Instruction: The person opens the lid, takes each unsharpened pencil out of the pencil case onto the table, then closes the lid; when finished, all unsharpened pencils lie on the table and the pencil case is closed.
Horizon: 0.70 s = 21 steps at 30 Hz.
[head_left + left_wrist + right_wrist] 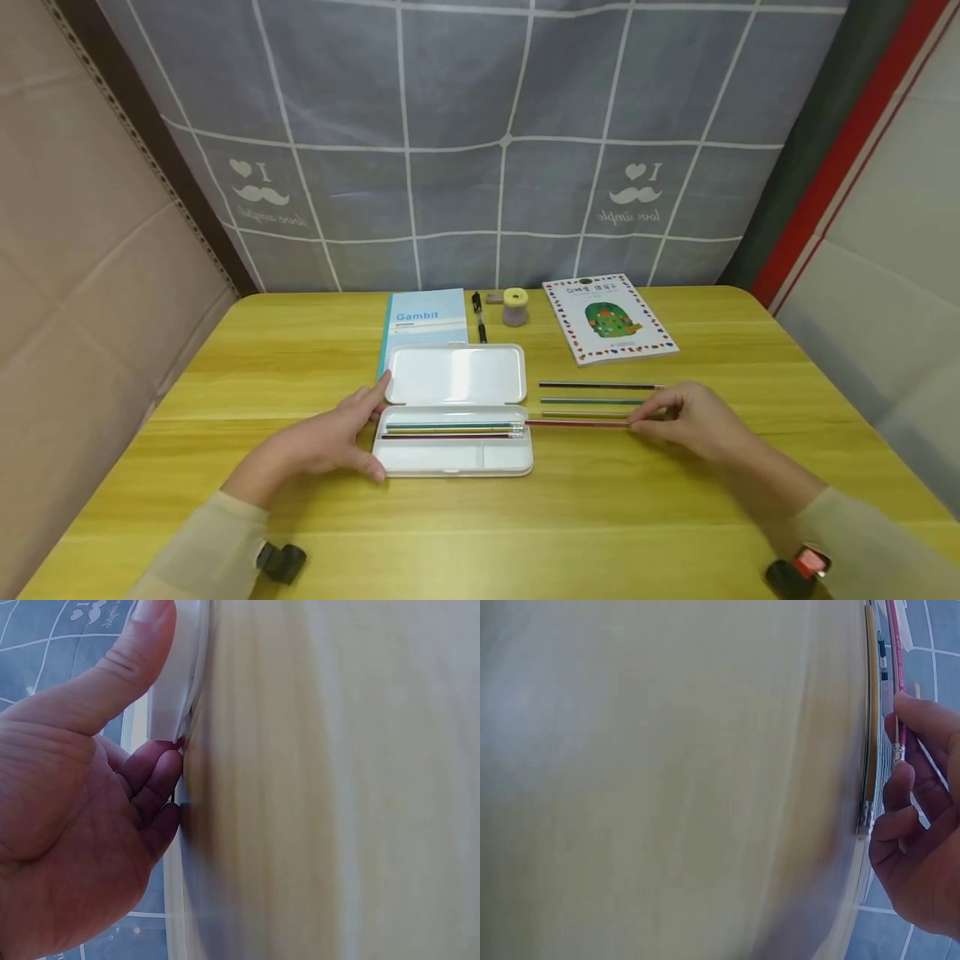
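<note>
An open white pencil case [453, 412] lies mid-table with several pencils [453, 431] in its tray. My left hand [341, 433] holds the case's left end, thumb on the rim by the hinge and fingers at the front corner; the left wrist view shows the thumb on the white case edge [171, 682]. My right hand [686, 417] pinches the eraser end of a red pencil [577, 423], whose tip points at the case's right end; the red pencil [895, 667] shows between thumb and fingers in the right wrist view. Three more pencils [600, 393] lie on the table just beyond it.
At the back of the yellow table [300, 350] lie a blue Gambit notebook [423, 321], a black pen [479, 317], a small sharpener with a yellow lid [515, 306] and a picture book [607, 318]. A grey checked curtain hangs behind.
</note>
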Each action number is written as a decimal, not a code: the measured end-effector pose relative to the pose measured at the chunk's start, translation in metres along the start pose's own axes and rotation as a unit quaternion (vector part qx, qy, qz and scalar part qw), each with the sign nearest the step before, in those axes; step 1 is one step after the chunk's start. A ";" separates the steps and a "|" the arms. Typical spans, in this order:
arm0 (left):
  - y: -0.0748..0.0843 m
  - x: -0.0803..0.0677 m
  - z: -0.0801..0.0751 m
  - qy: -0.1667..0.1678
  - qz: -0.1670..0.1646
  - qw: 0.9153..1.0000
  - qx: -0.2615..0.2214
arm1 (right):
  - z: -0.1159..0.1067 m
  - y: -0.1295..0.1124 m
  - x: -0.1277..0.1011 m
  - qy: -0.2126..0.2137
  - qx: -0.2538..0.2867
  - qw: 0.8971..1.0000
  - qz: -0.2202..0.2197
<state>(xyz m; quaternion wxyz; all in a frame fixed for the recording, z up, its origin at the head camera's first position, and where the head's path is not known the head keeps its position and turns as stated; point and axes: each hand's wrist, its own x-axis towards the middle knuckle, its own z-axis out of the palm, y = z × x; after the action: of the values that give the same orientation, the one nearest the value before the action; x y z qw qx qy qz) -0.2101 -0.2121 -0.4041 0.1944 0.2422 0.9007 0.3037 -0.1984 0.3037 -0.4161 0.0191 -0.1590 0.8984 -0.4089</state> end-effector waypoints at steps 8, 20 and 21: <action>0.003 -0.001 -0.001 -0.003 -0.001 1.000 -0.007 | -0.007 0.005 -0.007 0.002 -0.020 1.000 0.021; 0.005 -0.001 -0.002 -0.004 0.003 1.000 -0.009 | -0.011 0.012 -0.008 -0.005 -0.053 0.998 0.024; 0.004 -0.001 -0.002 -0.004 0.004 1.000 -0.008 | -0.011 0.012 -0.008 -0.006 -0.054 0.998 0.022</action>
<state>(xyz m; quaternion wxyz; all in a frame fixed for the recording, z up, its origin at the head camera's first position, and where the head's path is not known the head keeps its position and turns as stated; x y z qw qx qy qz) -0.2087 -0.2106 -0.3996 0.1984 0.2454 0.8966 0.3109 -0.1960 0.3220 -0.4187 0.0250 -0.1423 0.9223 -0.3585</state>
